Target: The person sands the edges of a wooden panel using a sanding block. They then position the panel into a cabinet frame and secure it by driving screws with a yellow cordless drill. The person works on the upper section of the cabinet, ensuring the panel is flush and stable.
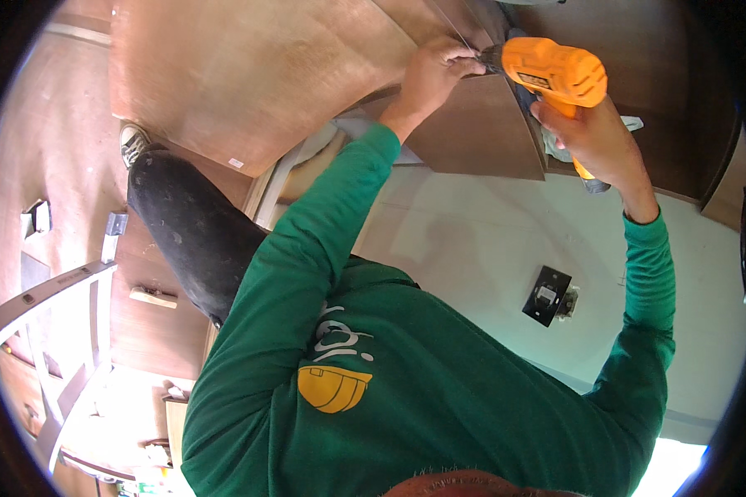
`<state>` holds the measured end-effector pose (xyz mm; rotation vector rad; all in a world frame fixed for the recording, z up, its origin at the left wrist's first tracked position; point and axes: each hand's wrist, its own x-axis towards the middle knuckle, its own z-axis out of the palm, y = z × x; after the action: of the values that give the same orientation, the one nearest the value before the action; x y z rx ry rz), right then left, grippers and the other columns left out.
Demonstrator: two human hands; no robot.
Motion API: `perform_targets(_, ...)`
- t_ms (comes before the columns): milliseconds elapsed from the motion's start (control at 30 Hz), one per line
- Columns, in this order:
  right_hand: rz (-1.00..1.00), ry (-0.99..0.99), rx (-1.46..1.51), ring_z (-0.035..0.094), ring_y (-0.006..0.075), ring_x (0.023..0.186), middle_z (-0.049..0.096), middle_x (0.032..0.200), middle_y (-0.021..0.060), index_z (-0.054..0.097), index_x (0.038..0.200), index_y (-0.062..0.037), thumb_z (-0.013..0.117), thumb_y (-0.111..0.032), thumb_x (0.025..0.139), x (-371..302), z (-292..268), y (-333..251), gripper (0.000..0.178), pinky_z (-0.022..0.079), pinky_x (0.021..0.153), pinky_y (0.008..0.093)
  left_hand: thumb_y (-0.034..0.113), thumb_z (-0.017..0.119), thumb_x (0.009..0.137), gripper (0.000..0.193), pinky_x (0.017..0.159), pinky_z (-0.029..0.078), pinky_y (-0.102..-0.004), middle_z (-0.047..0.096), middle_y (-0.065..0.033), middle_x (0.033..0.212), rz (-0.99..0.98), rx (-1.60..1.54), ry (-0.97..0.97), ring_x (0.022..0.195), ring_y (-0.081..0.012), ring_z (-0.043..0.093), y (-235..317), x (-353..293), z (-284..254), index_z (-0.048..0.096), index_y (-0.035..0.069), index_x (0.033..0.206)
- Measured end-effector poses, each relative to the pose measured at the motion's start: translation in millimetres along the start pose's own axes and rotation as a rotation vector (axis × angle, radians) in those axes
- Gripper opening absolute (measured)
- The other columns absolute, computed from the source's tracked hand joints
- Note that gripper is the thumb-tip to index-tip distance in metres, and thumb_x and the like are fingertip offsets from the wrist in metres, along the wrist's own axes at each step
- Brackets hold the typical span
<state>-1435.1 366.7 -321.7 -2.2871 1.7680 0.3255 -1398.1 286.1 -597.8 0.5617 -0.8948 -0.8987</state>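
Observation:
My right hand (593, 137) is wrapped around the handle of an orange cordless drill (551, 70), whose black chuck (491, 59) points left. Right at the chuck's front, my left hand (435, 74) has its fingertips pinched together. Whatever they hold there is too small to make out. Both hands are up at the edge of brown wood panels; one of them, a flat brown panel (477, 132), lies just below the left fingers. A whitish cloth (630, 123) shows behind the right wrist.
A large curved wood sheet (249, 74) spreads across the upper left. A metal stepladder (50, 294) stands at the left, with a small wooden piece (153, 297) near it. On the pale wall (456, 228) sits a black electrical plate (546, 296). My dark-trousered leg (191, 236) stretches out at left.

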Motion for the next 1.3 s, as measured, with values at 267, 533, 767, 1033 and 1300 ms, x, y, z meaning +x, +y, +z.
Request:
perform_targets(267,-0.11,-0.055,-0.351,0.071,0.0382,0.085,0.073,0.093,0.0188,0.066,0.117,-0.0033,0.069,-0.025,0.091,19.1,-9.1,-8.3,0.033,0.057,0.081,0.0447,0.01,0.081,0.084,0.013,0.073,0.057,-0.0343,0.074,-0.0113,0.092,0.061,0.055,0.093,0.081,-0.0254,0.072,-18.9,6.8,7.6,0.078,0.003,0.094)
perform_targets(533,0.118,-0.109,-0.227,0.071,0.0283,0.077,0.074,0.09,0.0141,0.065,0.123,-0.003,0.068,-0.022,0.092,16.3,-11.8,-26.4,0.036,0.057,0.077,0.0385,0.007,0.082,0.084,0.013,0.069,0.056,-0.0321,0.073,-0.0097,0.09,0.124,0.092,0.088,0.077,-0.0224,0.071,-11.8,4.6,3.3,0.076,0.003,0.094)
perform_targets(767,0.169,-0.099,-0.176,0.069,0.0274,0.075,0.073,0.089,0.0129,0.065,0.122,-0.0026,0.068,-0.02,0.093,13.5,-11.8,-28.9,0.034,0.056,0.076,0.0385,0.007,0.083,0.083,0.015,0.068,0.056,-0.0314,0.072,-0.0083,0.09,0.123,0.128,0.086,0.076,-0.0208,0.071,-11.2,6.3,5.4,0.077,0.004,0.096)
perform_targets(1033,0.091,-0.096,-0.179,0.07,0.027,0.083,0.073,0.094,0.0134,0.065,0.122,-0.0025,0.068,-0.019,0.093,10.7,-12.2,-35.2,0.033,0.056,0.081,0.0385,0.006,0.083,0.084,0.014,0.069,0.057,-0.0313,0.073,-0.0103,0.091,0.099,0.016,0.097,0.078,-0.0207,0.072,-20.0,6.6,7.9,0.076,0.002,0.095)
perform_targets(1300,0.063,-0.028,-0.01,0.071,0.0242,0.087,0.074,0.102,0.0094,0.065,0.125,-0.0036,0.072,-0.018,0.092,-5.9,-4.4,-35.6,0.037,0.056,0.083,0.0365,0.002,0.079,0.082,0.012,0.068,0.055,-0.0375,0.071,-0.012,0.086,0.214,0.207,0.004,0.077,-0.0289,0.07,3.4,8.1,-15.3,0.074,0.0,0.093)
